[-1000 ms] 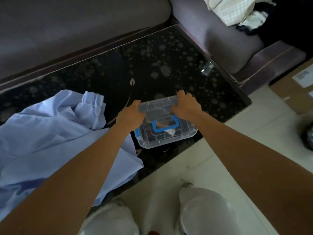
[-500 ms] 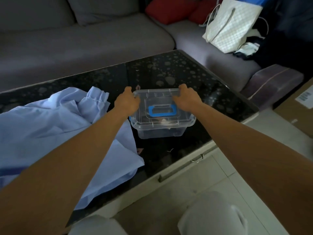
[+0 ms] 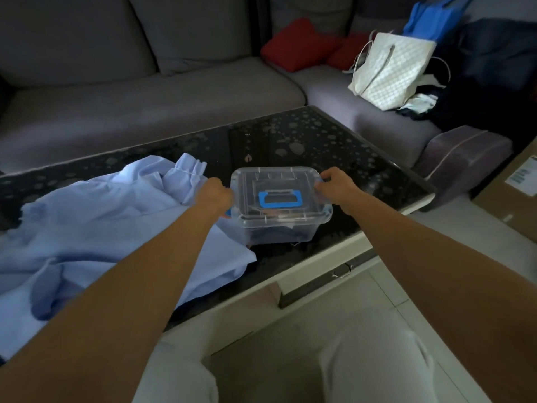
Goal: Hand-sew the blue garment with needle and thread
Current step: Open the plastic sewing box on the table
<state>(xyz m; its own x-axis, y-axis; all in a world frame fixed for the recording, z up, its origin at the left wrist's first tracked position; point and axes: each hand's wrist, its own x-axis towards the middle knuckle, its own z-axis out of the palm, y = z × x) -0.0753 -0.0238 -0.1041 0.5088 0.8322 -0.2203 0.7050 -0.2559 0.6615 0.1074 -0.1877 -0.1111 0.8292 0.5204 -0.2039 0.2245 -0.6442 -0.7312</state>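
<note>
While both hands sit at the ends of the clear plastic lidded box with the blue handle (image 3: 276, 181), mid-frame, its lid looks closed. The left hand (image 3: 215, 194) curls its fingers against the left end; the right hand (image 3: 334, 186) hooks fingertips over the right rim. I'd release both side clips evenly, keeping the base flat. The pale blue crumpled garment (image 3: 96, 216) lies at left on the black speckled glass table (image 3: 305, 141), reaching the box.

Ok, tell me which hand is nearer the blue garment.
Left. The left hand grips the clear box at its left side, right beside the blue garment. The right hand grips the box's right side, with the whole box between it and the garment.
</note>
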